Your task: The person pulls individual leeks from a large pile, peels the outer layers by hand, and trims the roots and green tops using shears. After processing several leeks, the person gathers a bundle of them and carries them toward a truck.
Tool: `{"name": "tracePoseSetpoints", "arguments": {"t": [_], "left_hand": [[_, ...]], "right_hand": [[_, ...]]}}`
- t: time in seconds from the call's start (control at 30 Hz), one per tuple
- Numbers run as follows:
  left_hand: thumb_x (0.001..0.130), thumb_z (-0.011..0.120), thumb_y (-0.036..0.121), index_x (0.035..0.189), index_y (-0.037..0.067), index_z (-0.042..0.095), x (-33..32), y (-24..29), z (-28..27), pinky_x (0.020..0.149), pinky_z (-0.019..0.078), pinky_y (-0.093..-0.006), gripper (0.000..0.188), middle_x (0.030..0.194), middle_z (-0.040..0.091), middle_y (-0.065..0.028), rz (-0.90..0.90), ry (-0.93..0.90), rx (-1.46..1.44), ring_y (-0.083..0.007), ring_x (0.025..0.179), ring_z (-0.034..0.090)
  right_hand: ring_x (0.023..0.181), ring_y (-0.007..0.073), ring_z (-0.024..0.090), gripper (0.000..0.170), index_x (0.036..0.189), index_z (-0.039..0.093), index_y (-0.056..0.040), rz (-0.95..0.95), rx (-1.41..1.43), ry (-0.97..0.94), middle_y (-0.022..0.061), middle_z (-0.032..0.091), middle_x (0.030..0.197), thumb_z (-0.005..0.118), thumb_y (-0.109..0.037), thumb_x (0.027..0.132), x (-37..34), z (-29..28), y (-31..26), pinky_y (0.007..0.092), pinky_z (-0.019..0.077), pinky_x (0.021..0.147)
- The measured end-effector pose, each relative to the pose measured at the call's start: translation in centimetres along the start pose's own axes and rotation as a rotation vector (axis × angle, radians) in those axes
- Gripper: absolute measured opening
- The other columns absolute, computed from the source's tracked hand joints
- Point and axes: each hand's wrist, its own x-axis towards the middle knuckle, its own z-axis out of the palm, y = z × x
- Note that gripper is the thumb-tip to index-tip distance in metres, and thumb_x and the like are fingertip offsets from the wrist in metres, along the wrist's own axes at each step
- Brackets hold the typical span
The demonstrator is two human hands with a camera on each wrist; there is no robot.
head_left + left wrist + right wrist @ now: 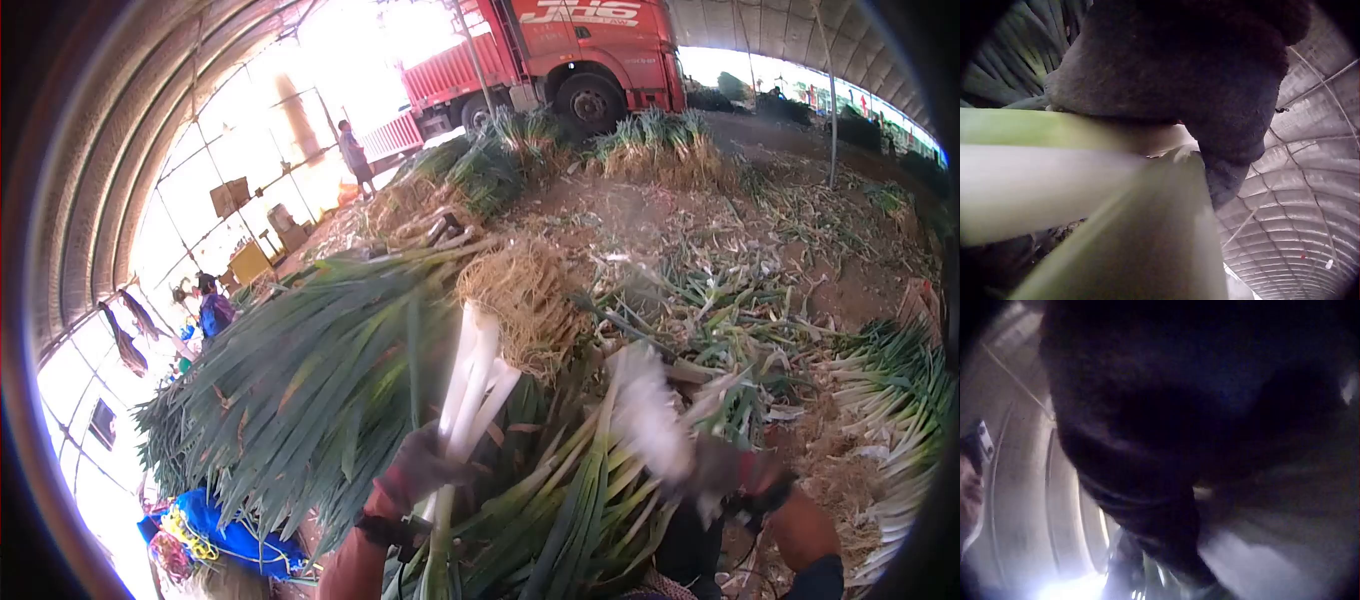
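Gloved and dark, my left hand [435,468] grips several white leek stalks [475,375], their bushy roots [525,300] pointing up and away. In the left wrist view the curled glove [1166,69] wraps the pale green and white stalks [1041,181]. At the right of the head view, my right hand [715,470] is blurred, with a white, streaked leek piece [650,415] at its fingers. The dark right glove [1129,425] is curled around pale material [1254,565] in the right wrist view; its fingertips are hidden.
A large heap of green leeks [310,370] lies at left, loose leaves [590,490] in front. Trimmed leeks [900,430] are rowed at right. Scraps [740,300] litter the soil. Farther off are a red truck [590,60], a standing person [355,160] and root-topped bundles [660,150].
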Motion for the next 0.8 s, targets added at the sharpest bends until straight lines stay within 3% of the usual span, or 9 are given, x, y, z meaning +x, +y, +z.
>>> {"name": "tracePoseSetpoints", "arguments": {"t": [0.13, 0.2, 0.3, 0.4, 0.47, 0.53, 0.6, 0.7, 0.8], "left_hand": [[0.074, 0.088, 0.004, 0.119, -0.001, 0.069, 0.0, -0.8, 0.1, 0.077, 0.0578, -0.0306, 0.049, 0.100, 0.074, -0.0051, 0.072, -0.021, -0.004, -0.0124, 0.085, 0.068], [0.075, 0.088, 0.005, 0.116, -0.001, 0.071, 0.3, -1.7, 0.0, 0.078, 0.0577, -0.0317, 0.045, 0.099, 0.075, -0.0054, 0.197, -0.016, 0.146, -0.0136, 0.085, 0.069], [0.072, 0.089, 0.010, 0.115, -0.001, 0.071, -0.5, -0.7, 0.7, 0.081, 0.0560, -0.0334, 0.048, 0.099, 0.075, -0.0046, 0.080, -0.084, 0.002, -0.0149, 0.087, 0.068], [0.072, 0.089, 0.005, 0.115, -0.001, 0.070, 0.3, -2.6, 1.1, 0.077, 0.0571, -0.0328, 0.048, 0.096, 0.073, -0.0043, 0.161, -0.058, 0.113, -0.0147, 0.084, 0.069], [0.072, 0.090, 0.002, 0.117, -0.001, 0.068, 0.3, -2.0, 1.8, 0.073, 0.0585, -0.0321, 0.050, 0.094, 0.072, -0.0051, 0.138, -0.133, 0.006, -0.0149, 0.080, 0.070], [0.066, 0.093, 0.009, 0.124, -0.001, 0.066, 0.4, -1.7, 2.3, 0.086, 0.0536, -0.0313, 0.065, 0.105, 0.070, -0.0030, 0.063, -0.160, 0.005, -0.0136, 0.092, 0.064], [0.063, 0.095, 0.013, 0.128, 0.000, 0.065, 0.2, -1.8, 2.5, 0.093, 0.0510, -0.0309, 0.073, 0.111, 0.069, -0.0018, 0.021, -0.181, 0.001, -0.0130, 0.097, 0.062], [0.063, 0.094, 0.012, 0.128, 0.000, 0.064, 0.0, -2.0, 3.0, 0.093, 0.0504, -0.0308, 0.073, 0.110, 0.069, -0.0016, 0.037, -0.214, 0.000, -0.0130, 0.098, 0.061], [0.065, 0.092, 0.011, 0.130, 0.000, 0.064, -0.3, -2.9, 3.4, 0.095, 0.0498, -0.0307, 0.072, 0.111, 0.069, -0.0018, 0.072, -0.250, 0.022, -0.0128, 0.099, 0.061]], "right_hand": [[0.110, 0.0276, 0.068, 0.037, 0.124, 0.068, -0.0018, -0.192, -0.066, -0.075, 0.0159, 0.071, 0.121, 0.068, -0.028, 0.098, 1.0, 2.7, -5.5, 0.0415, 0.0533, 0.095], [0.109, 0.0277, 0.069, 0.038, 0.124, 0.069, -0.0019, -0.087, -0.184, 0.019, 0.0158, 0.071, 0.120, 0.070, -0.028, 0.097, 3.6, 2.0, -2.2, 0.0414, 0.0538, 0.094], [0.108, 0.0279, 0.069, 0.038, 0.124, 0.069, -0.0019, 0.221, -0.329, 0.202, 0.0156, 0.072, 0.119, 0.072, -0.028, 0.096, 8.1, -1.8, 7.5, 0.0412, 0.0545, 0.092], [0.107, 0.0280, 0.070, 0.039, 0.123, 0.069, -0.0019, 0.172, -0.197, 0.352, 0.0154, 0.072, 0.117, 0.074, -0.028, 0.095, 9.2, -4.8, 4.7, 0.0410, 0.0552, 0.091], [0.106, 0.0281, 0.070, 0.039, 0.123, 0.069, -0.0020, 0.033, -0.057, 0.231, 0.0153, 0.073, 0.117, 0.075, -0.028, 0.095, 7.6, -3.0, 0.1, 0.0409, 0.0557, 0.090], [0.104, 0.0319, 0.070, 0.043, 0.124, 0.070, -0.0033, -0.074, 0.058, 0.039, 0.0172, 0.072, 0.115, 0.078, -0.030, 0.091, 5.7, 0.2, -3.5, 0.0435, 0.0549, 0.092], [0.103, 0.0358, 0.070, 0.051, 0.117, 0.072, -0.0047, -0.137, -0.021, 0.028, 0.0187, 0.071, 0.114, 0.073, -0.047, 0.090, 5.0, 4.1, -4.8, 0.0480, 0.0529, 0.095], [0.100, 0.0367, 0.069, 0.047, 0.110, 0.075, -0.0058, -0.121, -0.146, 0.062, 0.0176, 0.073, 0.105, 0.075, -0.046, 0.084, 5.6, 8.4, -6.7, 0.0510, 0.0515, 0.094], [0.095, 0.0381, 0.070, 0.036, 0.097, 0.077, -0.0081, 0.035, 0.112, -0.313, 0.0164, 0.074, 0.092, 0.076, -0.039, 0.080, 6.6, 11.9, -6.7, 0.0540, 0.0509, 0.092]]}}
